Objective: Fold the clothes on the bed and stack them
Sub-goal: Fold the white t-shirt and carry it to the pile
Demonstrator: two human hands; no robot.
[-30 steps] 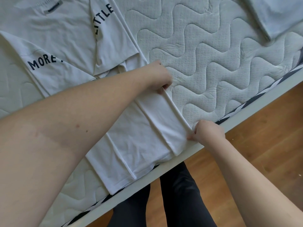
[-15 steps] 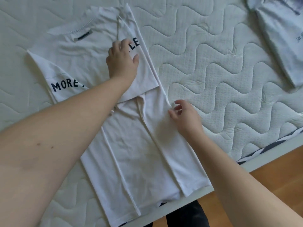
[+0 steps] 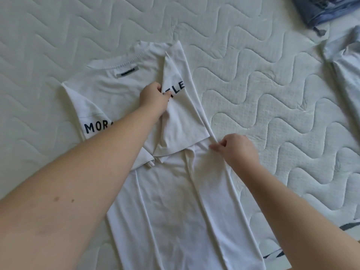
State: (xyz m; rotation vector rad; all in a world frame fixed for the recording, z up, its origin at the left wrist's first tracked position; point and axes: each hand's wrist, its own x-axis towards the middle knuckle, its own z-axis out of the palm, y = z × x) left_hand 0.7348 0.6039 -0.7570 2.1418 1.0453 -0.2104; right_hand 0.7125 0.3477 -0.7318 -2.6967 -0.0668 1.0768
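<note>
Two hands on white T-shirt [image 3: 171,201], lying mid-mattress [image 3: 272,106]; open quilted surface left and above. Bed edge lower right. Left hand [image 3: 153,98] grips folded sleeve [image 3: 181,121]. Right hand [image 3: 236,149] pinches shirt's right edge. Blue clothes [image 3: 342,61] far right.

Bed's a bare quilted mattress [image 3: 253,94], wavy stitching. White t-shirt [image 3: 175,201] lies flat in the middle, pale blue garment [image 3: 346,71] far right, darker blue fabric [image 3: 319,10] at the far-right corner.
</note>
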